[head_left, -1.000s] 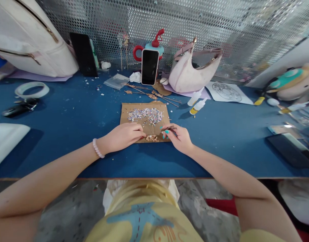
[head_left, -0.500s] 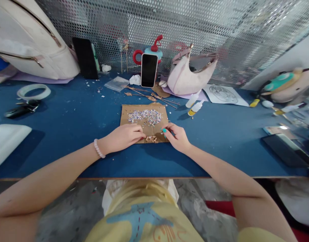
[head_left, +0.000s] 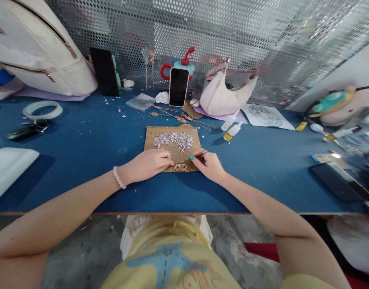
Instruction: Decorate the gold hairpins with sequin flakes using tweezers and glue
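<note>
A piece of brown cardboard (head_left: 184, 156) lies in front of me with a heap of small glittering rhinestones (head_left: 174, 140) on it. At its near edge is a gold-coloured metal ornament (head_left: 181, 167). My left hand (head_left: 152, 164) rests at the cardboard's left side, its fingers pinched at the left end of the ornament. To the right of the ornament my right hand (head_left: 210, 164) is closed, thumb against fingers, around a thin dark tool (head_left: 201, 154) whose kind I cannot make out. The tool's tip is too small to see clearly.
Beyond the cardboard lie gold hairpin sticks (head_left: 182, 117) and a propped phone (head_left: 178, 87). Two small glue bottles (head_left: 232, 131) stand to the right, near a white handbag (head_left: 226, 96). A tape roll (head_left: 42, 110) and a black object (head_left: 27, 130) lie at left.
My right hand has turned slightly and drawn its fingers in, and the thin dark tool now shows in it. My left hand stays at the ornament. The view has shifted slightly.
</note>
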The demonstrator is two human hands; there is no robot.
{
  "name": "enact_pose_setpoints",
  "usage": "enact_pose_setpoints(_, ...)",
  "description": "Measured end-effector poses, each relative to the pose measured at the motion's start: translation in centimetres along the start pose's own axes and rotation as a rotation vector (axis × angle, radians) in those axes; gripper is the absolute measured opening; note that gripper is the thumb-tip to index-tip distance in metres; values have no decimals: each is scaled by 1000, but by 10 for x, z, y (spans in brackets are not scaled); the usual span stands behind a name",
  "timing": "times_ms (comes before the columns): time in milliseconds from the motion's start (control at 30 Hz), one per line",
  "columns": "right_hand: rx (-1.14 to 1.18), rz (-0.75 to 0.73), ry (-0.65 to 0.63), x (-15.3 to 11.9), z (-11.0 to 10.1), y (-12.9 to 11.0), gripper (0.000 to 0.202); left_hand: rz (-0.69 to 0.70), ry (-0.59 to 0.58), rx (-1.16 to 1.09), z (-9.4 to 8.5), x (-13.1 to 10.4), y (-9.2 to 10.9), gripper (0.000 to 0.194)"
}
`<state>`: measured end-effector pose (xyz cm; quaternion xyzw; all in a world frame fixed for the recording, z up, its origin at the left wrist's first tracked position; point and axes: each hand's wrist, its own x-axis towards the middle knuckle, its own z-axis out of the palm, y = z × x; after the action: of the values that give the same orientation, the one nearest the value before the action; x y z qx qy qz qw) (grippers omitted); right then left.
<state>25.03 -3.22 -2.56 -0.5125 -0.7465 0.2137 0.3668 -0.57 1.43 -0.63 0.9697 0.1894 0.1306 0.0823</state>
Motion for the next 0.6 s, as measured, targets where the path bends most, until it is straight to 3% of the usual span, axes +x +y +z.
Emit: enact_pose_setpoints(600,129,39,32,5,3,-10,12,-9,-6,-30,1,0,-2,26)
